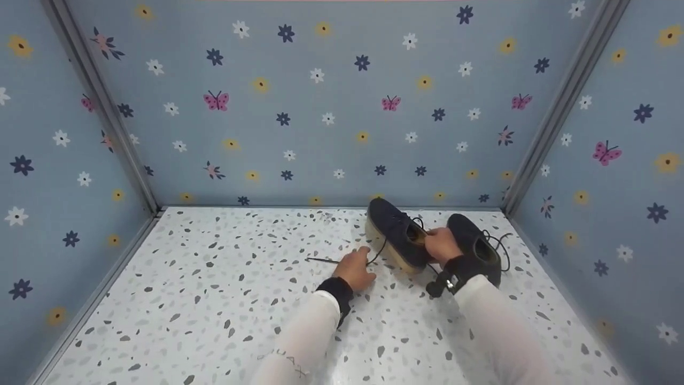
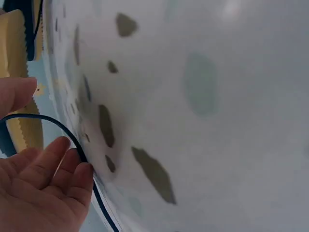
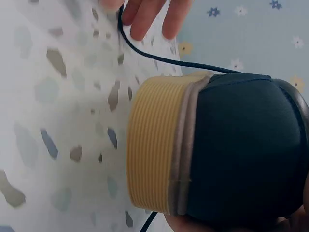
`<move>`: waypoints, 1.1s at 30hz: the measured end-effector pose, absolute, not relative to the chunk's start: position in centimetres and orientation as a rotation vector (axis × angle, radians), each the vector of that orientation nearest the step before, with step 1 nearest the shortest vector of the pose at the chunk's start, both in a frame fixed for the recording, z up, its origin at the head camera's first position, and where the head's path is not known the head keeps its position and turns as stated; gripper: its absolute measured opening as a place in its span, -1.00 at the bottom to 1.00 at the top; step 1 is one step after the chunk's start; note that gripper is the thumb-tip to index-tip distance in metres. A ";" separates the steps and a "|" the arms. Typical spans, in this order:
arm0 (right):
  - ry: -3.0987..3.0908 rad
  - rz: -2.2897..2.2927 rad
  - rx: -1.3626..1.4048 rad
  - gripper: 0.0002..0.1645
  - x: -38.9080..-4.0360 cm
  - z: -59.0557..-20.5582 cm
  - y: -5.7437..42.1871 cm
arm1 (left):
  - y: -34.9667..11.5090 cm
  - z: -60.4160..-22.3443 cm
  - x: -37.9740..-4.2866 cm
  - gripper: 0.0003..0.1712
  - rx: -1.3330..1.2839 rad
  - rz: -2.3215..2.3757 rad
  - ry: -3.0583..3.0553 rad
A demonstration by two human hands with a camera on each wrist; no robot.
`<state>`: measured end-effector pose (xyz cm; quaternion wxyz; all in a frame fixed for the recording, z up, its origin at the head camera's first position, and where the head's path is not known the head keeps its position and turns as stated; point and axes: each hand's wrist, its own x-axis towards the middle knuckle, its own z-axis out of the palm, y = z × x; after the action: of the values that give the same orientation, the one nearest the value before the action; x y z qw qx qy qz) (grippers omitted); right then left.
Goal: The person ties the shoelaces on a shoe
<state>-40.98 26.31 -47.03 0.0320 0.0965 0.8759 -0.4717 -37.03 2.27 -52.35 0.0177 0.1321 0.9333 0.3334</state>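
My right hand [image 1: 442, 246] grips the heel end of a dark navy lace-up shoe [image 1: 389, 222], which is tilted with its tan ridged sole [image 3: 157, 145] facing left. My left hand [image 1: 355, 270] is low over the floor, left of that shoe. Its thumb stands apart from loosely bent fingers [image 2: 53, 166]. A dark shoelace [image 2: 70, 133] runs from the shoe past these fingertips, and its end lies on the floor farther left. A matching shoe [image 1: 462, 230] is right of my right hand, its lace loose. The right fingers are partly hidden at the shoe's opening.
White speckled flooring [image 1: 230, 278] spreads under both hands. A blue flowered back panel [image 1: 320, 123] stands behind the shoes, with side panels left and right joined by grey metal corner posts [image 1: 561, 107].
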 end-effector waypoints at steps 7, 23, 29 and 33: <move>2.501 -1.667 0.276 -0.57 -39.9 -46.8 24.6 | 1.8 -52.4 -37.4 -0.88 0.461 0.943 2.999; 2.390 -1.768 0.177 -0.67 -37.5 -46.1 21.3 | -1.9 -45.1 -37.2 -0.32 0.203 1.282 2.626; 2.416 -1.752 0.174 -0.67 -36.7 -46.1 19.5 | -2.6 -44.1 -36.8 0.12 0.169 1.128 2.651; 2.410 -1.747 0.156 -0.61 -36.3 -45.8 18.3 | -2.9 -43.7 -36.5 0.18 0.164 1.056 2.692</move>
<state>-36.26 18.34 -45.83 0.0806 0.0520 0.8059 -0.5842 -36.55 -2.88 -43.73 0.1222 0.0562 0.9224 0.3620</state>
